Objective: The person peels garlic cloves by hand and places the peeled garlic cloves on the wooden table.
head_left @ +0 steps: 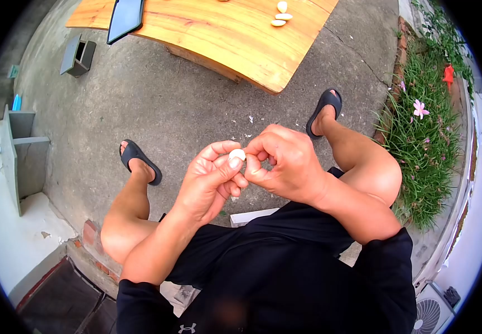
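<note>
While two hands (203,179) (286,160) pinch one pale piece (237,156), three similar pieces (283,16) sit grouped on one table (224,39).

The table (241,42) ahead of the grip is smooth wood, glossy along its grain, and the tablet (125,19) on it has a dark, shiny screen. Between the fingertips, the small pale piece (237,155) looks smooth and matt. Beneath the grip, the ground (196,106) is rough, matt concrete (cracked in places). The shirt (285,278) on the near side is soft black cloth, and the sandals (140,161) beyond look matt.
</note>
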`<state>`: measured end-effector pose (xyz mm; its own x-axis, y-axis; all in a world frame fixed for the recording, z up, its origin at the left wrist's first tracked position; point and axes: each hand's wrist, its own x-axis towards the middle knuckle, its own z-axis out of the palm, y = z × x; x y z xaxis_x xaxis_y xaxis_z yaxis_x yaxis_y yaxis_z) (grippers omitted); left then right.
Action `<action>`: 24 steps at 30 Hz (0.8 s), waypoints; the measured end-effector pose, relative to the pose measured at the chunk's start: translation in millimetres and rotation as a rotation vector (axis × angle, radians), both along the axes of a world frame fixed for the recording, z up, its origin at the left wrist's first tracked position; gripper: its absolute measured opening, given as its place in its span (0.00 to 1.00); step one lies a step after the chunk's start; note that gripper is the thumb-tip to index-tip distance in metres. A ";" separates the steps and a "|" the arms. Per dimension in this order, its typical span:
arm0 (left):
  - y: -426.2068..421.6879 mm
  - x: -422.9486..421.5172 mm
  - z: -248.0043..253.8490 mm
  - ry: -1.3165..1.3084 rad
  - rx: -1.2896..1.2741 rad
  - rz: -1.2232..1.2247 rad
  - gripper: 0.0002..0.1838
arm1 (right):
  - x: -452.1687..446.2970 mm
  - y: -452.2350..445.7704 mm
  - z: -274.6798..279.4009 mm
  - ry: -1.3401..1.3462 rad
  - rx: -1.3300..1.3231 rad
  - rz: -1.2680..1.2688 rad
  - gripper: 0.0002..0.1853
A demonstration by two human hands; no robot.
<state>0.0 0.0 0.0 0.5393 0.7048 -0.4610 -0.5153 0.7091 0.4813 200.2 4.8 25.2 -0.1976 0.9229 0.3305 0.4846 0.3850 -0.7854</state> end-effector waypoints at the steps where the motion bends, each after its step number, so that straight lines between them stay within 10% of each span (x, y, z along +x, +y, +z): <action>1: 0.5 0.8 1.8 0.009 -0.006 0.004 0.17 | 0.3 0.2 1.7 -0.001 -0.008 -0.001 0.06; 24: 5.8 -1.5 5.1 -0.005 -0.094 0.014 0.21 | 17.2 11.2 19.8 -0.061 -0.194 -0.025 0.05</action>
<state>-1.5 5.8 5.1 0.5317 0.6662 -0.5229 -0.5277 0.7435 0.4108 217.4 16.1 45.0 -0.1878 0.9729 0.1345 0.5409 0.2168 -0.8127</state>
